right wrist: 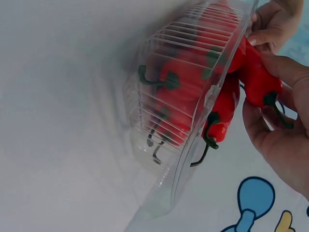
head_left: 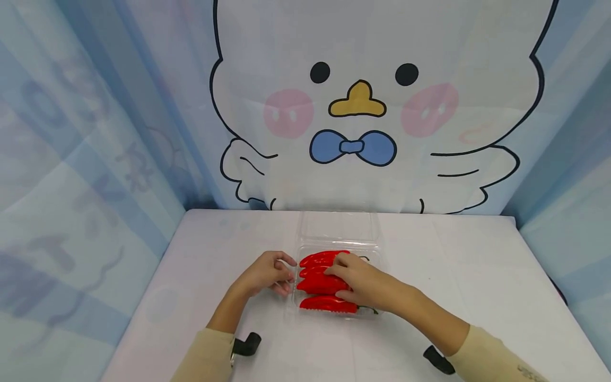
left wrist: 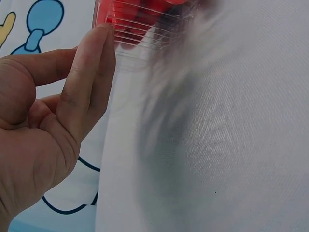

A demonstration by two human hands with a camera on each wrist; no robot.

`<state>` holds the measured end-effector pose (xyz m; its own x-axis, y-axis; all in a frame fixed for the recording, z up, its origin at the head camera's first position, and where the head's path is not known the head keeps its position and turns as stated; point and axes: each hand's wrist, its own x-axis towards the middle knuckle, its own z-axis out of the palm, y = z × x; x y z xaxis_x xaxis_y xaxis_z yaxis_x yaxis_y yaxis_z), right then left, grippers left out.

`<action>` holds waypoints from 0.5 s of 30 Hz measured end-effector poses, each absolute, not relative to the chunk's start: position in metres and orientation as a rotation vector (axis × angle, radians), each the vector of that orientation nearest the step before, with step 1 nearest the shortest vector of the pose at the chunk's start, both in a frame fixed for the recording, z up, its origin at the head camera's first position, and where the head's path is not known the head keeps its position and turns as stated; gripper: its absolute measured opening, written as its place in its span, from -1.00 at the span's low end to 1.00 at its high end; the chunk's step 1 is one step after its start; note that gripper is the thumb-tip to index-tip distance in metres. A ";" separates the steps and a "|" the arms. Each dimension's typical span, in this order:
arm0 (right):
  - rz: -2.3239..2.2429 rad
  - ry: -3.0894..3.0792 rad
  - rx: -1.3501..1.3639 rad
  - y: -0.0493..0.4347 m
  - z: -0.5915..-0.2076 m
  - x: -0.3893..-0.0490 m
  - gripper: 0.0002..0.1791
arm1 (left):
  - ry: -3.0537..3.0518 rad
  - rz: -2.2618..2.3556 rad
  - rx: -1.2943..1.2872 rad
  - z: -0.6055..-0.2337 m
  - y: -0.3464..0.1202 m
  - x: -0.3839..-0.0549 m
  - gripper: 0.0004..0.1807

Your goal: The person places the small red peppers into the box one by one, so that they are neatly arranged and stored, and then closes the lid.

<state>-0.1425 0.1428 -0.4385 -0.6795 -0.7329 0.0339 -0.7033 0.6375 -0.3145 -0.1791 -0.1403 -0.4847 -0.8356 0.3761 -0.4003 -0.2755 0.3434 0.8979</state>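
Observation:
Several glossy red peppers with dark green stems lie side by side in a clear plastic clamshell box, piled up to its rim. At the top of the pile, my right hand holds one red pepper between thumb and fingers, its green stem pointing out toward the palm. My left hand is at the box's left side. In the left wrist view, the straight fingertips of that hand are right at the ribbed wall, with nothing gripped.
The box's transparent lid is folded back toward the rear of the white table. Behind the table hangs a curtain with a cartoon bird, and blue curtains stand on both sides.

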 end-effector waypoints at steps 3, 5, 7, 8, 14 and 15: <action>-0.455 2.789 -1.209 0.142 -0.441 -0.141 -0.49 | 2.058 1.523 0.086 -0.484 -0.140 -0.179 -0.67; -0.448 2.804 -1.211 0.142 -0.442 -0.140 -0.49 | 2.062 1.519 0.083 -0.484 -0.140 -0.179 -0.67; -0.446 2.809 -1.211 0.142 -0.443 -0.140 -0.49 | 2.063 1.517 0.080 -0.483 -0.140 -0.179 -0.67; -0.446 2.807 -1.208 0.142 -0.443 -0.140 -0.49 | 2.065 1.516 0.079 -0.483 -0.140 -0.178 -0.67; -0.481 2.780 -1.159 0.145 -0.445 -0.141 -0.47 | 2.069 1.517 0.087 -0.484 -0.140 -0.178 -0.67; -0.490 2.777 -1.150 0.145 -0.446 -0.141 -0.46 | 2.069 1.518 0.089 -0.484 -0.140 -0.178 -0.67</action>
<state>-0.1411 0.1451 -0.4459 -0.7108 -0.7026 0.0338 -0.6716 0.6637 -0.3292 -0.1781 -0.1402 -0.4842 -0.8377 0.3723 -0.3996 -0.2694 0.3547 0.8953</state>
